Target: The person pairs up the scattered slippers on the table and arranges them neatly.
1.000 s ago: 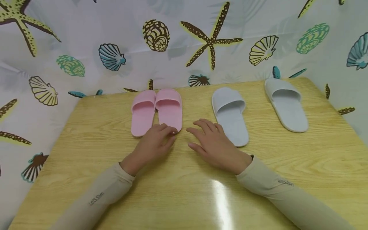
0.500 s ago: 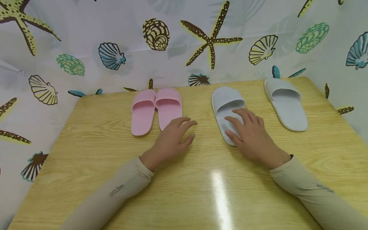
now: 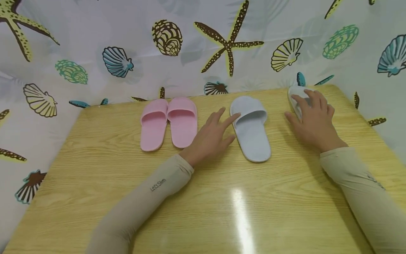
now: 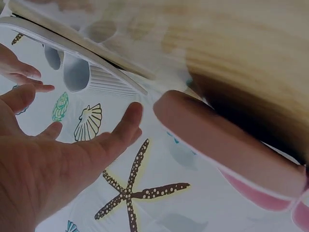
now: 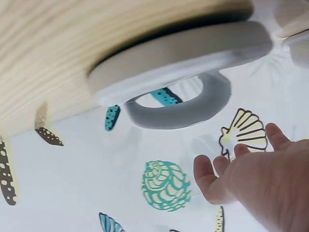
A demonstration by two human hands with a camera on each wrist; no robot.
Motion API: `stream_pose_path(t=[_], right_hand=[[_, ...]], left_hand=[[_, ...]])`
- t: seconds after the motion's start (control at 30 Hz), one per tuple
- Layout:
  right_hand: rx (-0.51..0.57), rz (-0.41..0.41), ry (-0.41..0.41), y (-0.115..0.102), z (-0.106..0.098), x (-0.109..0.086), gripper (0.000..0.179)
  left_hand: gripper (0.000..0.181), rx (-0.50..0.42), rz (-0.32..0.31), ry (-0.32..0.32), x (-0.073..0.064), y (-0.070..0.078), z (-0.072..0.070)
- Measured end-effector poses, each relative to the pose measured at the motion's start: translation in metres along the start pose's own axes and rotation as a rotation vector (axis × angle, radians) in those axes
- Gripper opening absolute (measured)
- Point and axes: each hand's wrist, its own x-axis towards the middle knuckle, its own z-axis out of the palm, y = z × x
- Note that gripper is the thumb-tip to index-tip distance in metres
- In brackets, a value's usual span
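My left hand (image 3: 210,139), fingers spread, reaches from the pink slippers' side to the left edge of a white slipper (image 3: 255,143). Its index fingertip overlaps the strap edge in the head view; contact cannot be told. My right hand (image 3: 315,123) hovers over the other white slipper (image 5: 188,63), farther right, and hides most of it in the head view. In the right wrist view the right hand's loosely bent fingers stand apart from that slipper. Side by side lie two pink slippers, the left one (image 3: 153,132) and the right one (image 3: 183,128), the latter's edge close to my left wrist.
The slippers lie on a wood-grain table (image 3: 203,211). Behind and beside it hangs a white cloth (image 3: 190,77) printed with shells and starfish, close to the table's far edge.
Both hands have moved right and away from me. The left went from the pink slippers to the nearer white one; the right passed over that one to the far-right slipper. The slippers stayed put.
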Motion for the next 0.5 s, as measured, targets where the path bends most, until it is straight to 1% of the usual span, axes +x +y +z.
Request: stream_pose_path(t=[0.1, 0.17, 0.3, 0.4, 0.5], right_hand=[[0.002, 0.025, -0.011, 0.017, -0.004, 0.01, 0.072], [-0.001, 0.031, -0.018, 0.027, -0.007, 0.014, 0.074], [-0.002, 0.049, -0.028, 0.045, -0.012, 0.022, 0.075], [0.034, 0.065, -0.037, 0.058, -0.014, 0.03, 0.075], [0.079, 0.068, -0.045, 0.072, -0.015, 0.037, 0.074]], left_hand=[[0.062, -0.024, 0.004, -0.021, 0.011, 0.002, 0.001], [0.062, -0.025, 0.013, -0.033, 0.017, 0.004, 0.003], [0.061, -0.017, 0.0, -0.04, 0.028, 0.009, 0.005], [0.062, -0.006, -0.019, -0.04, 0.036, 0.01, 0.006], [0.061, -0.003, -0.025, -0.056, 0.045, 0.01, 0.01]])
